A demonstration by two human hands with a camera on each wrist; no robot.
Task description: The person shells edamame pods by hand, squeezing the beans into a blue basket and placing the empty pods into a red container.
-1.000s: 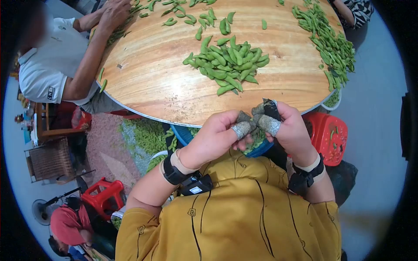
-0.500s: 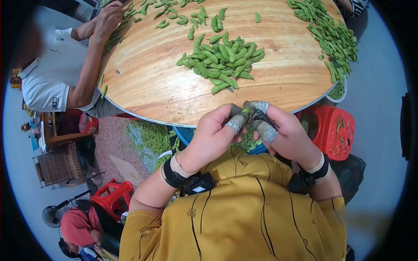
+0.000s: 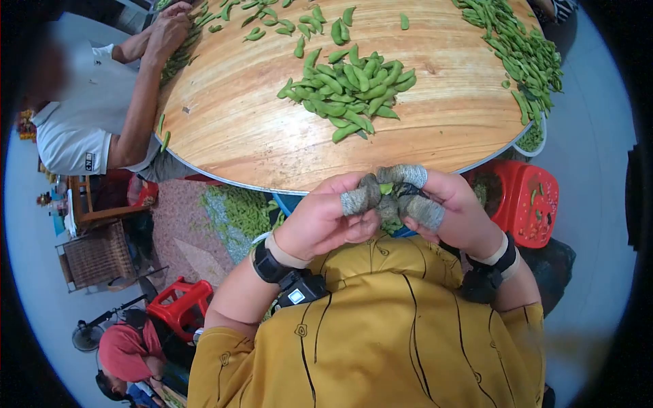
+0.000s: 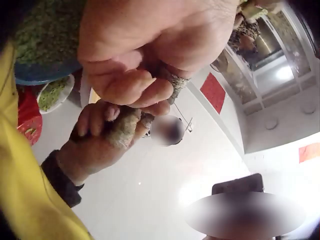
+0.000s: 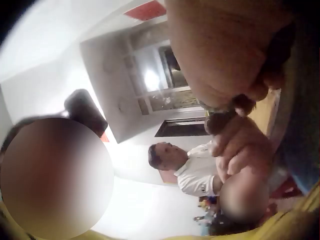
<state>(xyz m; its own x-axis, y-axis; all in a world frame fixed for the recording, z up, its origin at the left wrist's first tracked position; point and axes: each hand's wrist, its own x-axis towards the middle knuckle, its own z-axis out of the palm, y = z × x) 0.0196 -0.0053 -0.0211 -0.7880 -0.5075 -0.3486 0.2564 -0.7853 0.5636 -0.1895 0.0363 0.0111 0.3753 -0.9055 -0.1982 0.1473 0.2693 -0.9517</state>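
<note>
Low in the head view, a yellow patterned shirt (image 3: 367,326) fills the lower middle, with both forearms rising past it toward the centre. There the left hand (image 3: 330,216) and the right hand (image 3: 457,202) meet, thumbs and first fingers wrapped in grey tape, tips brought together around a green pod (image 3: 386,188), of which only a small piece shows. Both seem to pinch it, the left from the picture's left and the right from the picture's right, so neither is clearly nearer; the other fingers of the left hand are curled in the left wrist view. The pod's long axis cannot be told, as the wrapped fingertips cover most of it. Just below the hands, a blue basin (image 4: 47,76) shows at upper left of the left wrist view, holding loose green beans. Beyond the hands spreads the wooden table (image 3: 231,146), its curved edge just above them. On it, at upper middle, sits a pile of pods (image 3: 357,88), above the hands and nearer the left one; its lowest pod slants from lower left up to the right. Farther off, a larger heap (image 3: 513,58) runs down the upper right edge, and a person in a white shirt (image 3: 85,132) sits at upper left.
</note>
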